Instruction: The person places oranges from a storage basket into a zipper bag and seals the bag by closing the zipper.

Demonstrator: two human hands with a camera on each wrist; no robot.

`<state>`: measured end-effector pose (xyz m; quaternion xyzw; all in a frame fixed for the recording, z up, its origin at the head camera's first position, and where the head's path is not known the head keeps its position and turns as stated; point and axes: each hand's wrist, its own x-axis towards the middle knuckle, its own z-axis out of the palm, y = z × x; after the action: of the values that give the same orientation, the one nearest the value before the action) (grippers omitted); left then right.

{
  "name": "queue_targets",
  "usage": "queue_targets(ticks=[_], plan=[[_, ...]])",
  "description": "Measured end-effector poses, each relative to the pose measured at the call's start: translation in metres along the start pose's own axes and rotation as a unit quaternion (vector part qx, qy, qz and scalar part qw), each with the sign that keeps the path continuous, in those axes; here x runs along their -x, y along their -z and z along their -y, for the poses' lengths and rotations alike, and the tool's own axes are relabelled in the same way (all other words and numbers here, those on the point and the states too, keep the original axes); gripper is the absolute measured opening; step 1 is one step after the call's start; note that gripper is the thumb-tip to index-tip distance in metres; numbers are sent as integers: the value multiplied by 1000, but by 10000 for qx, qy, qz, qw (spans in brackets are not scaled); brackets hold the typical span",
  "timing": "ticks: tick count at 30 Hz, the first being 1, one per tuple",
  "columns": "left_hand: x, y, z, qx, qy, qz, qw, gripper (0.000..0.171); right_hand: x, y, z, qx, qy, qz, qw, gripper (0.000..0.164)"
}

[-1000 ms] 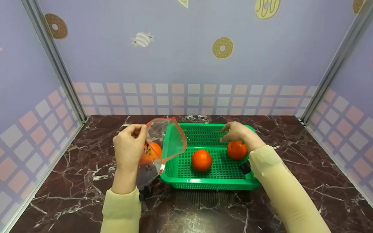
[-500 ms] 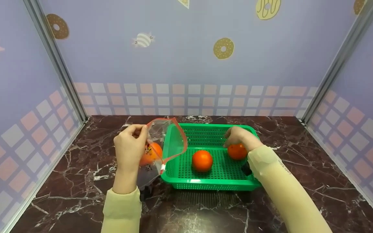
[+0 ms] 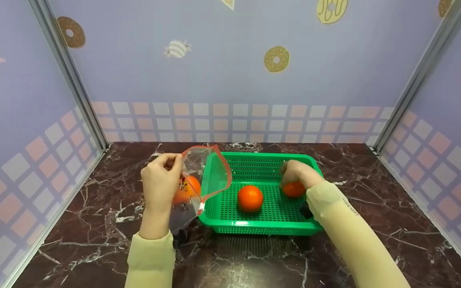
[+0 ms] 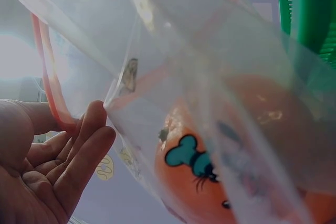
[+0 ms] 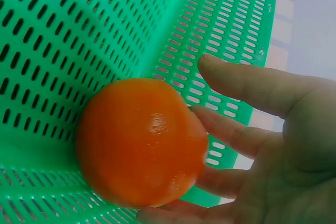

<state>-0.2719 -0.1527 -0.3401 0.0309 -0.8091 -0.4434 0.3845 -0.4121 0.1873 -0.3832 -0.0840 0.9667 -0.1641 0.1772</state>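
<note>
My left hand [image 3: 160, 178] pinches the red-edged rim of a clear printed zip bag [image 3: 218, 176] between thumb and fingers. The bag's mouth gapes toward the basket, and one orange [image 4: 199, 182] sits inside it, seen through the film. At the right end of a green plastic basket [image 3: 260, 231], my right hand [image 3: 300, 174] reaches down over a second orange [image 5: 142, 142]. In the right wrist view its fingers lie against the orange's side, while the thumb [image 5: 247, 82] stands apart from the fruit. A third orange [image 3: 250, 199] rests near the basket's middle.
The basket stands on a dark red marbled table [image 3: 94, 240]. Behind it rises a lilac wall [image 3: 230, 72] with printed sweets and pink-white checks, and side panels flank the table. The bag's mouth overlaps the basket's left rim.
My right hand has lowered from above the right-hand orange until its fingers meet it. The left hand and the bag have stayed almost still.
</note>
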Motion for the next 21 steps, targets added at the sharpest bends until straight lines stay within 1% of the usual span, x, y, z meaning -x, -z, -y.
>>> queue_targets(ticks=[5, 14, 21], plan=[[0, 0, 0, -49, -38, -25, 10000, 15, 0, -2, -2, 30, -135, 137, 9998, 58], [0, 1, 0, -35, -68, -11, 10000, 15, -2, -4, -2, 179, -224, 376, 9989, 61], [1, 1, 0, 0, -39, 5, 10000, 14, -2, -6, -2, 352, -232, 339, 9985, 57]])
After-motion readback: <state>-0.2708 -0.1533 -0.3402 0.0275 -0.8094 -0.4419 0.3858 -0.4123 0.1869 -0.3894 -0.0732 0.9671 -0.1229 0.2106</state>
